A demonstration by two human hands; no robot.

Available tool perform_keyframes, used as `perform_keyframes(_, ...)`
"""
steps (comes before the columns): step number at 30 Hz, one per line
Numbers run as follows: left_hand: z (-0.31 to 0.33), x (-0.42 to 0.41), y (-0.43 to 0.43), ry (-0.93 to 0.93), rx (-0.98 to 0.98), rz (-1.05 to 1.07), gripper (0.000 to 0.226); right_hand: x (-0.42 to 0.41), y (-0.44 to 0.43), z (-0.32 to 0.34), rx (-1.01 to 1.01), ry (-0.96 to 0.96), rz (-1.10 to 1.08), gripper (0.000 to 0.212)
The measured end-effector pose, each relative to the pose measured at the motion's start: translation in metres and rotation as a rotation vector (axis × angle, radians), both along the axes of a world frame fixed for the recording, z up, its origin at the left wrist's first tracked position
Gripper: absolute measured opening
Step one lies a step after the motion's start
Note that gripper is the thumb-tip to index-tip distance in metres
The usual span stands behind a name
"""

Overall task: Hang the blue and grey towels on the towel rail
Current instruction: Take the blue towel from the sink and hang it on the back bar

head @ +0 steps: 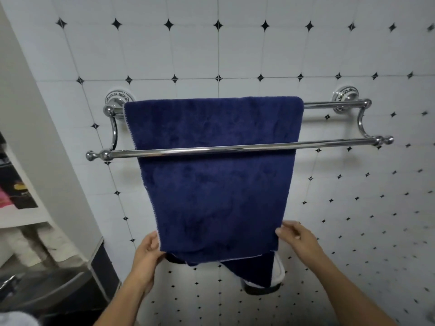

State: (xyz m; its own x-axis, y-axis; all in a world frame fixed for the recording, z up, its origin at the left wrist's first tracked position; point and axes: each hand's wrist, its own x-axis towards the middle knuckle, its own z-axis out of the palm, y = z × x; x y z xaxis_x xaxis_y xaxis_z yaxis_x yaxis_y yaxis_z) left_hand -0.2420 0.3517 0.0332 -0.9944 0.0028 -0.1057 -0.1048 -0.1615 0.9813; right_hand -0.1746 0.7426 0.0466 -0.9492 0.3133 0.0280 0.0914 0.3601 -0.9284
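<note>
My soft dark blue towel (211, 184) hangs over the back bar of the shiny silver double towel rail (235, 148) on the white tiled wall (259, 50) with little black stars. The towel drops down behind the front bar, which crosses in front of it. The front bar has nothing on it.

My left hand (147, 251) is at the towel's bottom left corner. My fingers there are pinched shut on the edge of the towel. My right hand (297, 238) is at the bottom right edge. My thumb and fingers are squeezed on the cloth there too.

Under the towel I can see a white slipper with a dark sole (270, 283) on the spotted floor. On the left is a white shelf (26, 217), with blurry things on it.
</note>
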Motion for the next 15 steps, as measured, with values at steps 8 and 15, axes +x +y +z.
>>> perform_keyframes(8, 0.056, -0.009, -0.023, 0.085, -0.063, -0.087, 0.07, -0.022, -0.009, 0.095, -0.051, 0.206, -0.016, 0.025)
perform_keyframes(15, 0.154, 0.015, -0.024, 0.873, -0.247, 0.433, 0.022, 0.003, -0.018, 0.169, 0.767, 0.46, -0.461, 0.05)
